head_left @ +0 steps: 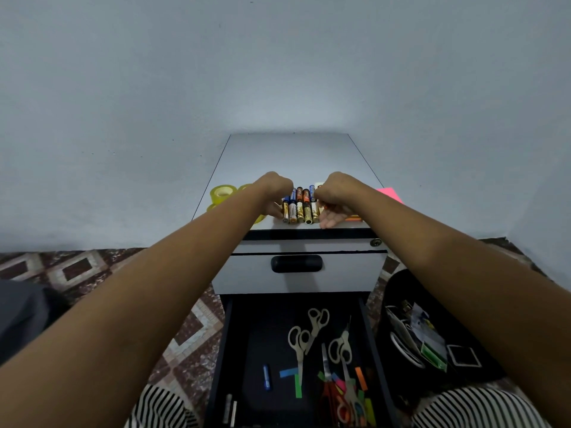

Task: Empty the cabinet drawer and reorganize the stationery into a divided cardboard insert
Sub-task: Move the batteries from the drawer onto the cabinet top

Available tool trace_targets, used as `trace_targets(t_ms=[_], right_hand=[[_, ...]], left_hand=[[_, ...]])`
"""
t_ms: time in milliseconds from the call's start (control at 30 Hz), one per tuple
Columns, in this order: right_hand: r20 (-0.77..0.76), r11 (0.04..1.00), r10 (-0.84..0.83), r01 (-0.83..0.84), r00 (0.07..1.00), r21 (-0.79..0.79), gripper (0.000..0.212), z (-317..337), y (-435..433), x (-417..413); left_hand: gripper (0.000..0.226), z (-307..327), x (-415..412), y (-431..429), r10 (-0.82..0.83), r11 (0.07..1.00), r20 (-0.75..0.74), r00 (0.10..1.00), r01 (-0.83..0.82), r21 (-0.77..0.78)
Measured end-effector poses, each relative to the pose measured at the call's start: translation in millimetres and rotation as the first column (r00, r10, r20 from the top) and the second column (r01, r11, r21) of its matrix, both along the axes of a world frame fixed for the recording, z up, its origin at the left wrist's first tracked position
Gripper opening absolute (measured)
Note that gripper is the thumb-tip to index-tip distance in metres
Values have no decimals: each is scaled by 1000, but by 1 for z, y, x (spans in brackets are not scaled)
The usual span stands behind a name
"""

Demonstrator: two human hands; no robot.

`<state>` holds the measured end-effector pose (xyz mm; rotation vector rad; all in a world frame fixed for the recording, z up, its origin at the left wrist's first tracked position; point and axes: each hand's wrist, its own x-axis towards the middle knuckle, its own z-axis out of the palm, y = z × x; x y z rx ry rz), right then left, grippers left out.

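Several batteries [299,208] lie in two tight rows near the front edge of the white cabinet top [290,156]. My left hand [275,194] is bent down at the wrist, its fingers touching the left end of the rows. My right hand [334,200] is at the right end, where thumb and forefinger seem to pinch a small orange battery [324,207]. The bottom drawer [222,359] is pulled open below. In it lie three pairs of scissors [304,335], a blue battery [267,377] and coloured sticky flags [360,378]. No cardboard insert is in view.
Yellow tape rolls [223,193] sit on the cabinet top's left, pink and orange sticky notes [390,193] on its right. The upper drawer [296,273] is closed. A black bin [401,291] with mixed items stands on the floor at the right.
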<state>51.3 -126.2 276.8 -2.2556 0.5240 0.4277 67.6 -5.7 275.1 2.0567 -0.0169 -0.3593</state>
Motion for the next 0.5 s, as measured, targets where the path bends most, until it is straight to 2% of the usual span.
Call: trace_targets(t_ms=[100, 167, 233, 300, 400, 500], right_hand=[[17, 1000, -8, 8, 1000, -5, 28, 7, 0, -2], [119, 999, 19, -14, 993, -40, 24, 11, 2, -1], [212, 996, 70, -56, 975, -71, 28, 13, 6, 0], [232, 996, 84, -78, 969, -34, 30, 12, 11, 5], [224, 995, 95, -96, 970, -5, 26, 5, 22, 13], [300, 997, 69, -76, 952, 12, 18, -8, 33, 21]], left_hand=[[15, 0, 1, 1, 15, 1000, -30, 999, -16, -13], [7, 2, 3, 4, 12, 1000, -46, 999, -13, -17], [18, 3, 7, 8, 4, 1000, -32, 999, -4, -14], [29, 7, 7, 12, 5, 999, -16, 1000, -5, -33], [29, 8, 7, 19, 15, 997, 13, 1000, -14, -74], [28, 9, 7, 31, 13, 992, 53, 999, -6, -127]])
